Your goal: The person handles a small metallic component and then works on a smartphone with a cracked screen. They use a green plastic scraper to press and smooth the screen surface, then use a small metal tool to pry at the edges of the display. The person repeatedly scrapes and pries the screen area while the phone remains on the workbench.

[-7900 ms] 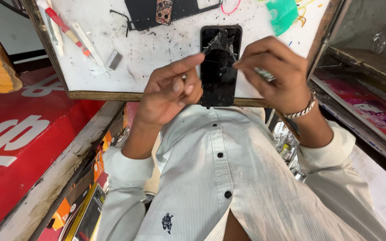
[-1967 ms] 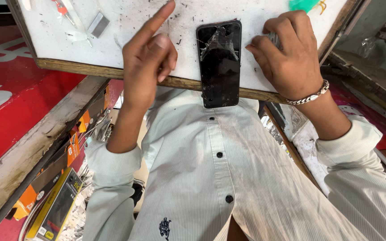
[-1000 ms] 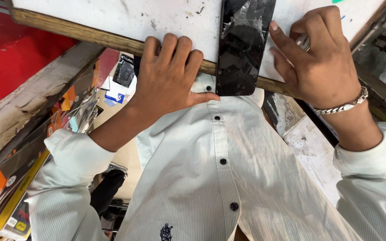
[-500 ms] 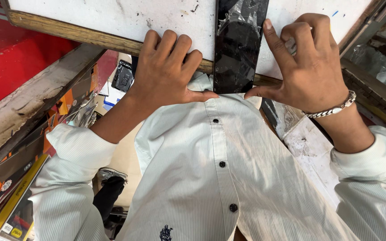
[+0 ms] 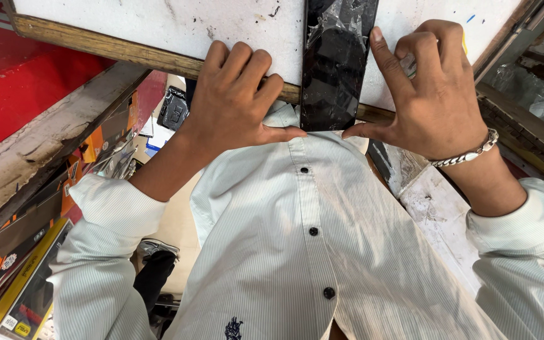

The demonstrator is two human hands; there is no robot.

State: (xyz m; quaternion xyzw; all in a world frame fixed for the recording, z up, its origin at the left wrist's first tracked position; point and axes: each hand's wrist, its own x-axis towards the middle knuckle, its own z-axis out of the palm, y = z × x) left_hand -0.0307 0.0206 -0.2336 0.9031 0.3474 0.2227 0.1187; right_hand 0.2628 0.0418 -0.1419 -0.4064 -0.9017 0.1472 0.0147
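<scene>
A black phone (image 5: 335,63) with a badly cracked, glinting face lies on a white desk (image 5: 158,25), its near end overhanging the wooden edge. The left hand (image 5: 234,107) rests flat on the edge just left of it, fingers together, thumb tip touching the phone's near corner. The right hand (image 5: 432,94) frames the right side, fingers spread and curled, thumb at the other near corner, forefinger along its side. The phone could tip off the edge, or sharp glass could cut a fingertip. Its far end is cut off above; what the right fingers pinch is unclear.
</scene>
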